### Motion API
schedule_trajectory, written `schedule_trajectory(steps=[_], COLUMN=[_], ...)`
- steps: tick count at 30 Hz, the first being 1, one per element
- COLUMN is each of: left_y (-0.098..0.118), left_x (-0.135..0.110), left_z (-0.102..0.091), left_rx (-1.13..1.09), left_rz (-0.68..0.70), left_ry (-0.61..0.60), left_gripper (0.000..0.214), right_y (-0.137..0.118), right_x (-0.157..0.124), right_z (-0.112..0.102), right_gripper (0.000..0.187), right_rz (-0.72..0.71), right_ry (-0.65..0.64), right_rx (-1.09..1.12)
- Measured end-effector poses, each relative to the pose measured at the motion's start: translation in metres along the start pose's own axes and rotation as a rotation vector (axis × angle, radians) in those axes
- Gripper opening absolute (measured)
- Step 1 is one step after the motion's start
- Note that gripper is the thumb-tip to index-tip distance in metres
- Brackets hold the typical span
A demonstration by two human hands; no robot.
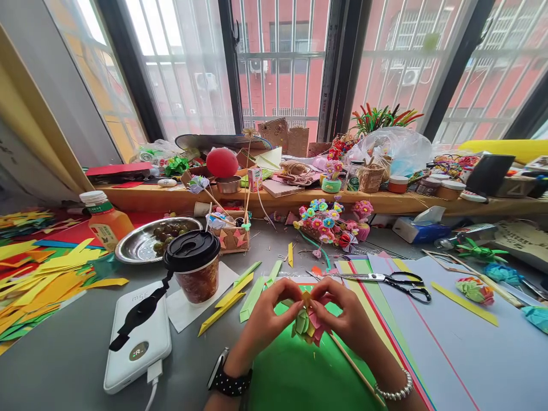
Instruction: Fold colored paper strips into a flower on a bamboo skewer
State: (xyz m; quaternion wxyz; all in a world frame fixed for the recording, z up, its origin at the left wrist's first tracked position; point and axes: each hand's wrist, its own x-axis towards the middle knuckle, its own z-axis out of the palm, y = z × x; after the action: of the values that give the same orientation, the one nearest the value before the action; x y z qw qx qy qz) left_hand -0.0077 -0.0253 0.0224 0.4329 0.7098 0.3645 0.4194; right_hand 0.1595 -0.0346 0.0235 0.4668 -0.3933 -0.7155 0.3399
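My left hand [268, 319] and my right hand [345, 317] meet over a green paper sheet [299, 377]. Both pinch a small folded paper flower [307, 325] of pink, green and yellow pieces. A thin wooden stick [355, 368] runs from the flower down to the right, under my right wrist. A black watch sits on my left wrist, a bead bracelet on my right. Loose yellow and green paper strips [240, 294] lie just left of my hands.
Black-handled scissors [394, 281] lie beyond my right hand on stacked coloured sheets [449, 342]. A lidded cup [194, 273], a white power bank [139, 337], a metal bowl [141, 242] and a juice bottle [105, 220] stand left. Paper flowers [329, 222] and craft clutter crowd the window ledge.
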Motion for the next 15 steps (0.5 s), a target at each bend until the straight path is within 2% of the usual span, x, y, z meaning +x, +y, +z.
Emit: schedule_trajectory(steps=[7, 15], left_y=[0.0005, -0.0011], left_x=[0.0020, 0.0039], left_z=[-0.0018, 0.0003], left_rx=[-0.085, -0.085], left_rz=[-0.037, -0.027], left_ry=[-0.007, 0.015], left_gripper=[0.014, 0.012], right_y=[-0.0008, 0.0047], right_x=[-0.0017, -0.0022], right_z=[-0.0001, 0.0020], right_gripper=[0.002, 0.006], right_rz=[0.000, -0.051], right_ry=[0.005, 0.032], right_rx=[-0.020, -0.094])
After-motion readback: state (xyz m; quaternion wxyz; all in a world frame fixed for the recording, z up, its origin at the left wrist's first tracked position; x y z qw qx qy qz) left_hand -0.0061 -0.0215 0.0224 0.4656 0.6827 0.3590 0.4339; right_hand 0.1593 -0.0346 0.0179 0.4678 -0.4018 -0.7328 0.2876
